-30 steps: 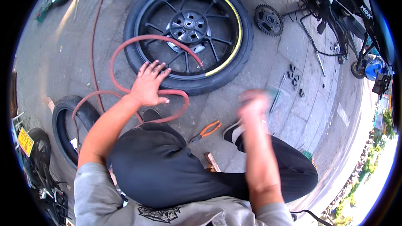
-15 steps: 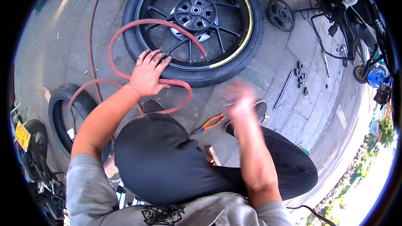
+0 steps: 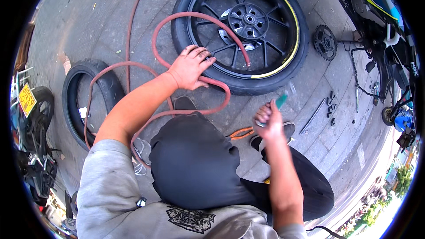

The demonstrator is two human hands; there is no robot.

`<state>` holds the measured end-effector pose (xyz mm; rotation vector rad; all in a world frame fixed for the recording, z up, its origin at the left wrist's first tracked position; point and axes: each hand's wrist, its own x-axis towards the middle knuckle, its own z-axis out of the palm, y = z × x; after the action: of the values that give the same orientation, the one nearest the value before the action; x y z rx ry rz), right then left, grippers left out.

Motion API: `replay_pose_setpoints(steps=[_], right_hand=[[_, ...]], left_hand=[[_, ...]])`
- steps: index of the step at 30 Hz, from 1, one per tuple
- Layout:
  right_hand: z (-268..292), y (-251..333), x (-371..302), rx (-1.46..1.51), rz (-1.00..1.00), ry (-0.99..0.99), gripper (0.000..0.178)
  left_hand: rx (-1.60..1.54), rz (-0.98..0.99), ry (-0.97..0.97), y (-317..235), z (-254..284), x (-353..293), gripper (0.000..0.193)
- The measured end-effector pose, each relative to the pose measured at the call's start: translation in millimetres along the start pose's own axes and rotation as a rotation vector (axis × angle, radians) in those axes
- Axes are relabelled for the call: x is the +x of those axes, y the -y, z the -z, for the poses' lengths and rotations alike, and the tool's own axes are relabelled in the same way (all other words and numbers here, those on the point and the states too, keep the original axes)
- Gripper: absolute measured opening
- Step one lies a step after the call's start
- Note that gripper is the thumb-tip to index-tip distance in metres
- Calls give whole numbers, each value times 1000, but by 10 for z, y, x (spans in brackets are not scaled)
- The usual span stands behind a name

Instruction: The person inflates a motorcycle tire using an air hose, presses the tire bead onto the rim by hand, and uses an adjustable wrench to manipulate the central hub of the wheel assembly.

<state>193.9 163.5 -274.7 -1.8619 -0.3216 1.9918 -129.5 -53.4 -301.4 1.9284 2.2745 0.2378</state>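
Observation:
A black spoked motorcycle wheel with its tyre (image 3: 248,85) and a yellow stripe on the rim lies flat on the paving. My left hand (image 3: 191,67) rests on the near left edge of the tyre, fingers stretched out and thumb apart. A red hose (image 3: 223,89) passes by that hand, loops over the wheel and ends above its spokes. In my right hand (image 3: 271,121), raised in front of my knee and closed, is a green-handled tool (image 3: 280,101). Its far end is blurred, so its kind is unclear. Orange-handled pliers (image 3: 241,133) lie beside my right shoe.
A loose tyre (image 3: 71,79) lies at the left. To the right are a sprocket (image 3: 325,42), a long metal bar (image 3: 312,116) and several small black blocks (image 3: 331,104). Parked motorcycles (image 3: 389,31) border the work area on both sides.
The view has shifted, so the wheel appears further right. My right hand, blurred before, now shows the green-handled tool clearly. My left hand stays on the tyre.

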Motion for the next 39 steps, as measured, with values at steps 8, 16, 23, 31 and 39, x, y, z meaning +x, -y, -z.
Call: replay_pose_setpoints(steps=[8,16,23,31,39], right_hand=[[710,-441,593,-863,163,-138,31],[553,-927,432,-1740,722,-162,47],[-269,-1035,-295,-1333,1040,672,49],[-1067,-1073,-1349,-1113,145,1204,65],[-1273,-839,-2192,-851,290,1309,62]], left_hand=[[-69,55,-26,12,67,-97,99],[-196,245,-289,-476,-65,-348,52],[-374,240,-477,-704,193,-525,28],[-330,613,-883,-645,1192,-853,30],[-74,359,-264,-675,2840,-906,32]])
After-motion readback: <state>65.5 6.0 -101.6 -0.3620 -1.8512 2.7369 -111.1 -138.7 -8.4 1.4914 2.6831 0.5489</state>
